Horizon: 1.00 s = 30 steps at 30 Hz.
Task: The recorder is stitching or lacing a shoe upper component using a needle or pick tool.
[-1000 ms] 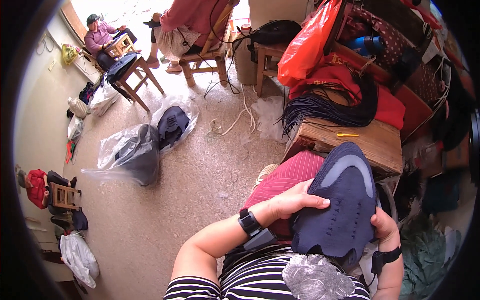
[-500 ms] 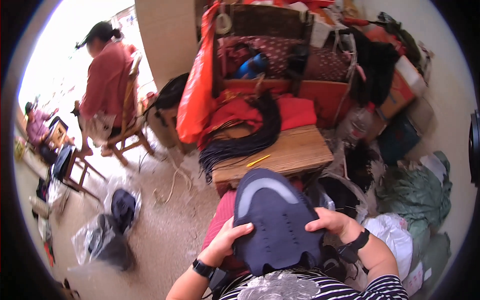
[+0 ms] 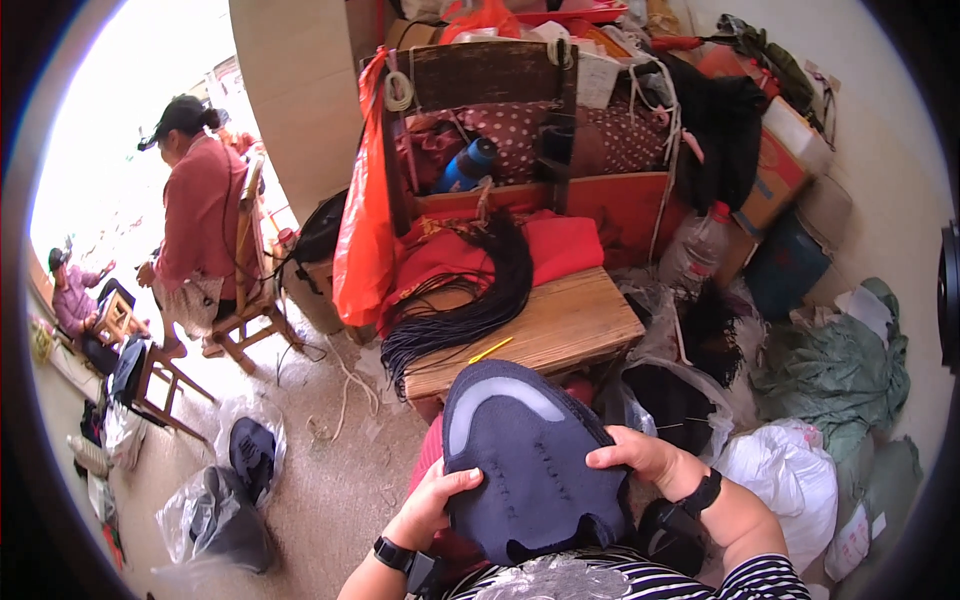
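Note:
A dark navy fabric shoe upper (image 3: 540, 465) with a pale grey U-shaped band at its far end lies spread in front of my chest. Two rows of small dark marks run down its middle, and its near edge is notched. My left hand (image 3: 432, 502) grips its left edge with the thumb on top. From the right, my right hand (image 3: 640, 457) pinches the opposite edge, thumb also on top; the fingers beneath are hidden. Just beyond, a thin yellow tool (image 3: 490, 350) rests on a wooden stool (image 3: 575, 325), beside a bundle of black cords (image 3: 490, 300).
Red cloth (image 3: 560, 245) and a hanging red bag (image 3: 358, 230) are behind the stool. Plastic bags (image 3: 215, 510) with dark pieces lie on the floor at left. White (image 3: 780, 480) and green sacks (image 3: 830, 375) crowd the right. Two people sit on chairs at far left.
The view has shifted, so the surroundings sit lower in the picture. Both hands still hold the shoe upper, which has turned slightly and shows more of its right edge.

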Motion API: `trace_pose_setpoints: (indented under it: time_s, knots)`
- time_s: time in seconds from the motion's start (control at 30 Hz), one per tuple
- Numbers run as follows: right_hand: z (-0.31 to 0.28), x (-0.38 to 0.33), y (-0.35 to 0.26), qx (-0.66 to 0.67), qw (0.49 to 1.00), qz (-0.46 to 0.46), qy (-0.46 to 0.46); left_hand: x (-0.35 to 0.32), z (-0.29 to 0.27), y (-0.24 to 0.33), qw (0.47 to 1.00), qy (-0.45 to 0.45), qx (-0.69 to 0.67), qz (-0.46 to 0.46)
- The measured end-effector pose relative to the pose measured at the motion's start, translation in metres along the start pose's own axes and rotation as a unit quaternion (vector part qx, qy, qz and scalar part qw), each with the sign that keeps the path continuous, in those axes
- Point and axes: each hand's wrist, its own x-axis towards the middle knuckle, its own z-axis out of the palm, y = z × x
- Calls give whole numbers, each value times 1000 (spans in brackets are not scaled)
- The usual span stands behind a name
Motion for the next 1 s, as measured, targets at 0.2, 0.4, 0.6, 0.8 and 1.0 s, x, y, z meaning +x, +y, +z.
trace_pose_setpoints:
  time_s: [0.2, 0.4, 0.6, 0.8, 1.0]
  knots:
    - [-21, 15, 11, 155, 986, -35, -58, -51, -5, 15, 964, 189, -120, 146]
    - [-29, 0, -2, 30, 998, -62, -13, -108, -167, -6, 904, 299, -124, 281]
    - [-8, 10, 26, 45, 996, -26, 72, -130, -250, -63, 906, 381, -53, 177]
    - [5, 17, 25, 19, 991, 15, 132, -102, -317, -135, 930, 354, -66, 72]
    - [8, 14, 21, 5, 983, 27, 182, -82, -371, -180, 940, 342, -20, -5]
